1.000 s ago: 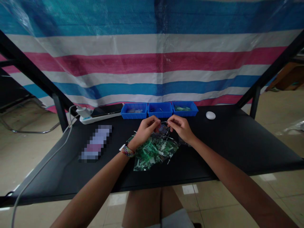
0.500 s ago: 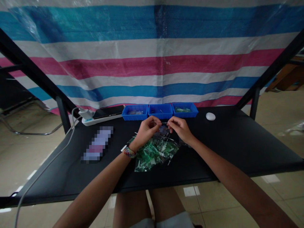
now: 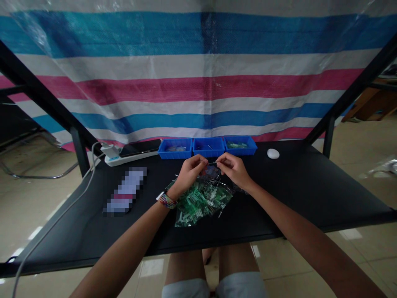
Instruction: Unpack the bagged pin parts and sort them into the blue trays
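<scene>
hands meet over the black table (image 3: 294,186): left hand (image 3: 188,171) and right hand (image 3: 235,169) each pinch one end of a thin metal pin (image 3: 212,163), held level just above a heap of green-filled bags (image 3: 198,203), with three blue trays (image 3: 208,146) behind.

The person wears a multicoloured woven bracelet (image 3: 167,200) and pale shorts (image 3: 214,288).

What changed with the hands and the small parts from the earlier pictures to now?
Very little. The left hand and right hand still pinch the thin pin between them above the bags of green parts, perhaps slightly closer together. Nothing was picked up or let go. The blue trays and power strip lie as before.
</scene>
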`<state>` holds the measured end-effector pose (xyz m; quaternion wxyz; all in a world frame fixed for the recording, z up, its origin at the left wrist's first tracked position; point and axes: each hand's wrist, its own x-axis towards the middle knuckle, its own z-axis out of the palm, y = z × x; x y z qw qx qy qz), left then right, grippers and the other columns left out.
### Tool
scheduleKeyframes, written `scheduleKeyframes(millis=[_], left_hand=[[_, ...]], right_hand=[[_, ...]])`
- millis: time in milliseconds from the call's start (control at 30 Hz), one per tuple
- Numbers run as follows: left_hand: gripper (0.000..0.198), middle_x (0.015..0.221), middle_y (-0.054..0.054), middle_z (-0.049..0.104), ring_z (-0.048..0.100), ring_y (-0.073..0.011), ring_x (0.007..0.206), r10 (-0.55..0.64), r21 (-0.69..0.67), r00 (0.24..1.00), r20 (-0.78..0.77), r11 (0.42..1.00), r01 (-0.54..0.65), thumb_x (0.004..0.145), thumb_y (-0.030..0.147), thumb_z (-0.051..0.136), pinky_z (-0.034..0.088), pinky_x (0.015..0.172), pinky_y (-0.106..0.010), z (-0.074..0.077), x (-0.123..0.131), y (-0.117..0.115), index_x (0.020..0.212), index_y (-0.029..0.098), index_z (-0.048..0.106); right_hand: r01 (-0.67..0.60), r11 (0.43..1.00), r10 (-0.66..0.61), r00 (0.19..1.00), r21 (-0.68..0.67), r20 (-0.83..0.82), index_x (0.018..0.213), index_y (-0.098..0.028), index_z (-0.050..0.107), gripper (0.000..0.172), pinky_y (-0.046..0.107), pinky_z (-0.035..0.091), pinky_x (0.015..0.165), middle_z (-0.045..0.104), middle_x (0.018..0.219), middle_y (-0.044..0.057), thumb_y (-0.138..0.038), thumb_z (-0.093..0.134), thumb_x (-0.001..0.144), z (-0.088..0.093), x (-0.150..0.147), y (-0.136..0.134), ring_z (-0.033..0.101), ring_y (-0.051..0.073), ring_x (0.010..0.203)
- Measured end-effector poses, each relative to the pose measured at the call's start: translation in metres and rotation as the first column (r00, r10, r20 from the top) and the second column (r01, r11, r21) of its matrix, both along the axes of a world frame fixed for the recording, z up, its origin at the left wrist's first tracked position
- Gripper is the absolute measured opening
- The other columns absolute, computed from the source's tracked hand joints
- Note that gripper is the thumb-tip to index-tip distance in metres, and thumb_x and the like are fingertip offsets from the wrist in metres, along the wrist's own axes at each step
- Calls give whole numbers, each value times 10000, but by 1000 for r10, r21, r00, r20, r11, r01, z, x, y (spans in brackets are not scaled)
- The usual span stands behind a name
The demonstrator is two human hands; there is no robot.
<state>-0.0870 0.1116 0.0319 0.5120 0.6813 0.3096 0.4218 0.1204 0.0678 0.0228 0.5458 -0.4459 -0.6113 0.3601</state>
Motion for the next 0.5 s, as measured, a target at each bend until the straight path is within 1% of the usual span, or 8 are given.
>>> scheduleKeyframes(millis=[200, 300, 400, 500], left_hand=[[424, 656, 8, 619, 565, -132, 591, -27, -6, 999, -32, 1000, 27, 965, 561, 679, 442, 591, -258, -4, 0, 3, 791, 179, 615], [420, 662, 8, 622, 569, -131, 604, -21, 14, 999, -38, 1000, 22, 959, 553, 697, 450, 605, -256, -4, 0, 2, 791, 176, 619], [380, 688, 10, 623, 581, -127, 627, 2, 29, 1000, -17, 1000, -2, 940, 518, 738, 462, 625, -250, -2, 1, 0, 832, 168, 640], [351, 702, 16, 608, 572, -121, 628, 18, 24, 1000, 13, 1000, -18, 910, 484, 782, 461, 620, -243, -1, 2, 0, 855, 162, 654]], right_hand=[[41, 998, -42, 999, 38, 15, 929, -226, 702, 171, 283, 482, 554, 681, 787, 10, -393, 732, 906, 0, -1, -2, 630, 157, 599], [58, 998, -58, 998, 38, 15, 939, -227, 705, 179, 283, 482, 548, 688, 807, 11, -400, 731, 899, 0, 0, -1, 623, 150, 583], [63, 998, -62, 997, 19, -38, 945, -223, 705, 210, 281, 494, 545, 693, 856, 10, -408, 760, 860, 0, 0, 1, 619, 138, 570], [60, 998, -61, 993, -7, -106, 916, -216, 701, 219, 279, 497, 559, 700, 829, 4, -406, 775, 834, 1, 2, 4, 621, 132, 554]])
